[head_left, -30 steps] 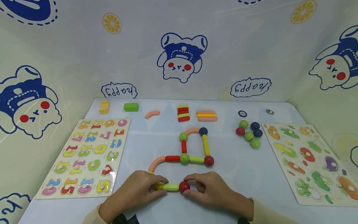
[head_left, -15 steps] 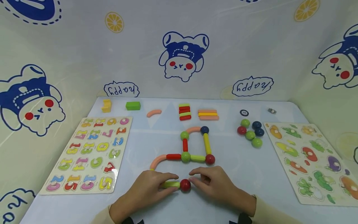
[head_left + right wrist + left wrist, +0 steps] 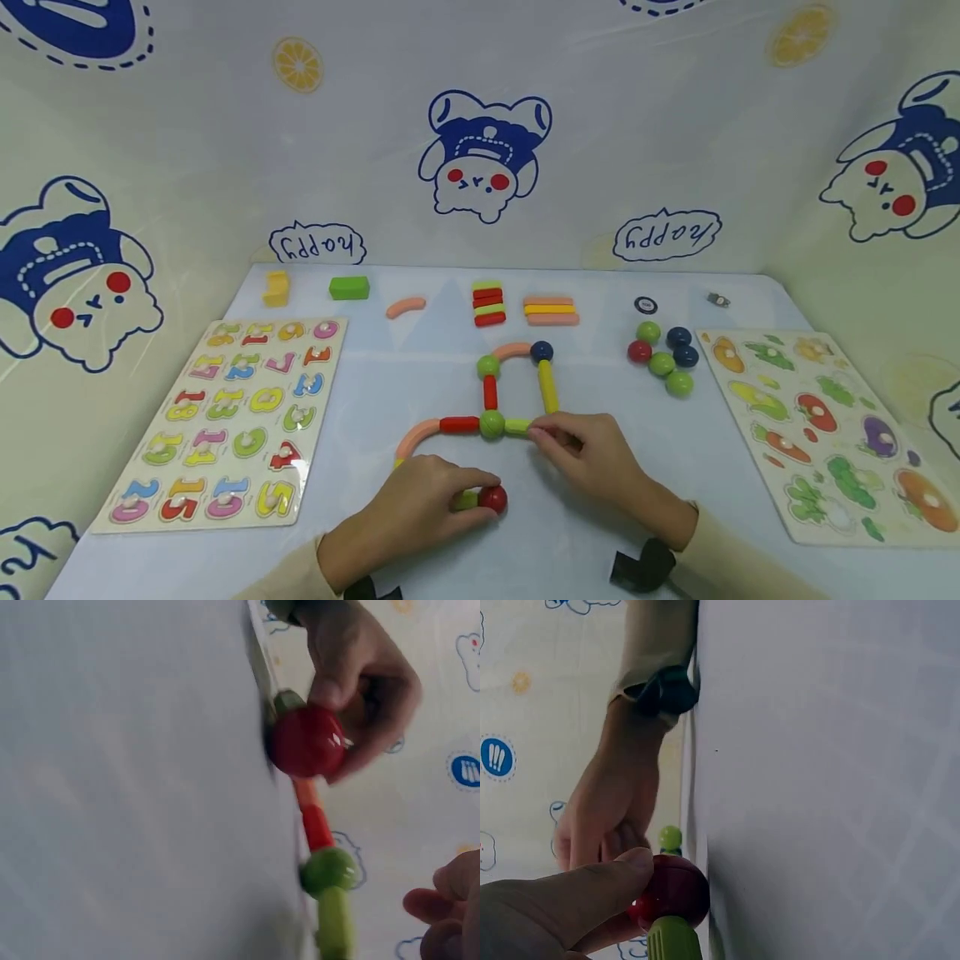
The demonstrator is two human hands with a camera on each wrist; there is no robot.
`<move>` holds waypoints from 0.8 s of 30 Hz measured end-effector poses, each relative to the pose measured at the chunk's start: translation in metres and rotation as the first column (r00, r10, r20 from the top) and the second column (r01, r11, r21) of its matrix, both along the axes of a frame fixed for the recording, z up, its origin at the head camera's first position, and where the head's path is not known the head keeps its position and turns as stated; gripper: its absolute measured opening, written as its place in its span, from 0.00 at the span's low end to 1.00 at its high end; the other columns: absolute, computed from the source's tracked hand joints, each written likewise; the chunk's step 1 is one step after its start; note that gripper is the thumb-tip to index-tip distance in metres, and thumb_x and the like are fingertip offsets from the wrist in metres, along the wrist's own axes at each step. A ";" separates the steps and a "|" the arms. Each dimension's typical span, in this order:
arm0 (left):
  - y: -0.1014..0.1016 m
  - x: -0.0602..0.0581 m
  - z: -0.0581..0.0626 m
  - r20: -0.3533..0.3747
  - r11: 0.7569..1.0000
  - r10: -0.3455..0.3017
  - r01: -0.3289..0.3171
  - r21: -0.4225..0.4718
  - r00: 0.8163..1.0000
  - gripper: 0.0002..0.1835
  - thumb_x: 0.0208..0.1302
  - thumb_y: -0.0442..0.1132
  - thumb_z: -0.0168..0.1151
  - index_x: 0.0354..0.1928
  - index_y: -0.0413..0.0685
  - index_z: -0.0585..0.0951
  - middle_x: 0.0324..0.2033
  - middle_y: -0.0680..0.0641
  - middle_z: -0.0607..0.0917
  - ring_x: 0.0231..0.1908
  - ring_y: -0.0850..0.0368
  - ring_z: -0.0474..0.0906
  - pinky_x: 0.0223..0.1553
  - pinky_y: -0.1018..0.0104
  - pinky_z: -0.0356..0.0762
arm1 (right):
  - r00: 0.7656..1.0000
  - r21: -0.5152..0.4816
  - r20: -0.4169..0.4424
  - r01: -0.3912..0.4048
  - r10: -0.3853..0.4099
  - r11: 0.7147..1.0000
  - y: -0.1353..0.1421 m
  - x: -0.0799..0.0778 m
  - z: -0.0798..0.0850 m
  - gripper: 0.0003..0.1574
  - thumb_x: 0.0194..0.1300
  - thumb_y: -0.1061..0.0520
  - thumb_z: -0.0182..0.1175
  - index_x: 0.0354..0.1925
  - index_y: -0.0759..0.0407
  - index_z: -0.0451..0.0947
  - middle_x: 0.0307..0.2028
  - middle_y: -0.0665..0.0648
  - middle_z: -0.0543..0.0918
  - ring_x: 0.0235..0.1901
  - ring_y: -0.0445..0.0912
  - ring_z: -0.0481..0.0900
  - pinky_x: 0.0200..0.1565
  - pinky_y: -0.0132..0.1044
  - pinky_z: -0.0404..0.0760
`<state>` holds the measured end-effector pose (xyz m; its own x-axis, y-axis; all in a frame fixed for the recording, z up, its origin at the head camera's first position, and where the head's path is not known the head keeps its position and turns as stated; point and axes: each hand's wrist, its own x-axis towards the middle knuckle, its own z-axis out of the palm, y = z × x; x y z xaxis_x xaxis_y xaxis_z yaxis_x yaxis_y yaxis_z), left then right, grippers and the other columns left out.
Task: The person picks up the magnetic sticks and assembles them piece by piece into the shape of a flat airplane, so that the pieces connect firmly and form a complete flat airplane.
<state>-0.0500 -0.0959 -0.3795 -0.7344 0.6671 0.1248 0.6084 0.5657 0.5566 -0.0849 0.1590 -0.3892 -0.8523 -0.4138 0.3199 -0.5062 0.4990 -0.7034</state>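
Observation:
In the head view, my left hand [image 3: 420,500] pinches a red ball [image 3: 493,500] joined to a lime-green rod [image 3: 466,501]. The left wrist view shows the thumb [image 3: 622,881] against that ball. My right hand [image 3: 600,458] is over the near right corner of the rod-and-ball shape, fingertips overlapping a lime rod [image 3: 517,427] and hiding the corner ball. In the right wrist view its loosely bent fingers [image 3: 429,904] are apart from the rod and hold nothing. The shape includes green balls [image 3: 491,425], a blue ball [image 3: 542,352], red rods [image 3: 459,425] and a yellow rod [image 3: 548,385].
A number puzzle board [image 3: 318,400] lies left, a vegetable puzzle board [image 3: 802,467] right. Loose balls [image 3: 662,364] sit beside the right board. Along the back are stacked rods [image 3: 489,304], more rods [image 3: 551,309], a curved piece [image 3: 406,307], and green [image 3: 348,288] and yellow [image 3: 277,288] blocks.
My right hand has let go of the red ball and moved away to the lime rod's right end. My left hand has shifted right along the rod and now grips the ball.

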 end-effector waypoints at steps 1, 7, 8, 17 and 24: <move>-0.001 0.000 0.000 0.003 1.000 0.000 0.000 0.006 1.000 0.17 0.56 0.55 0.65 0.46 0.60 0.84 0.13 0.71 0.67 0.15 0.75 0.61 0.21 0.77 0.62 | 1.000 0.011 -0.012 0.009 -0.009 1.000 0.001 -0.004 0.004 0.10 0.63 0.49 0.61 0.40 0.50 0.84 0.18 0.38 0.72 0.17 0.35 0.68 0.18 0.28 0.68; -0.003 0.000 0.000 0.012 0.999 -0.005 0.005 0.034 1.000 0.18 0.56 0.56 0.64 0.46 0.59 0.84 0.13 0.70 0.67 0.15 0.75 0.62 0.20 0.77 0.62 | 0.999 0.163 -0.033 0.038 -0.033 0.986 -0.002 -0.056 0.033 0.13 0.62 0.44 0.60 0.43 0.44 0.83 0.13 0.44 0.68 0.15 0.39 0.67 0.17 0.32 0.68; -0.004 0.000 0.000 0.014 0.999 -0.004 0.003 0.039 1.000 0.18 0.57 0.57 0.64 0.46 0.59 0.84 0.13 0.70 0.67 0.15 0.75 0.62 0.20 0.77 0.62 | 0.999 0.203 -0.018 0.037 -0.034 0.978 -0.004 -0.068 0.038 0.13 0.62 0.44 0.61 0.43 0.44 0.82 0.13 0.45 0.68 0.15 0.40 0.68 0.17 0.32 0.69; -0.006 -0.002 -0.005 0.098 0.997 0.006 -0.014 0.078 0.995 0.17 0.57 0.58 0.62 0.45 0.63 0.84 0.14 0.71 0.71 0.15 0.75 0.64 0.21 0.77 0.64 | 0.990 0.570 0.128 -0.021 -0.063 0.821 -0.039 -0.172 0.044 0.15 0.61 0.49 0.63 0.47 0.47 0.82 0.24 0.51 0.75 0.27 0.47 0.72 0.26 0.35 0.73; -0.006 -0.003 -0.005 0.162 0.996 0.013 -0.027 0.086 0.987 0.17 0.57 0.57 0.62 0.46 0.62 0.84 0.15 0.71 0.72 0.15 0.73 0.65 0.21 0.75 0.63 | 0.988 0.615 0.155 -0.092 -0.005 0.783 -0.054 -0.200 0.033 0.12 0.60 0.50 0.64 0.44 0.47 0.83 0.37 0.48 0.81 0.35 0.46 0.73 0.37 0.36 0.75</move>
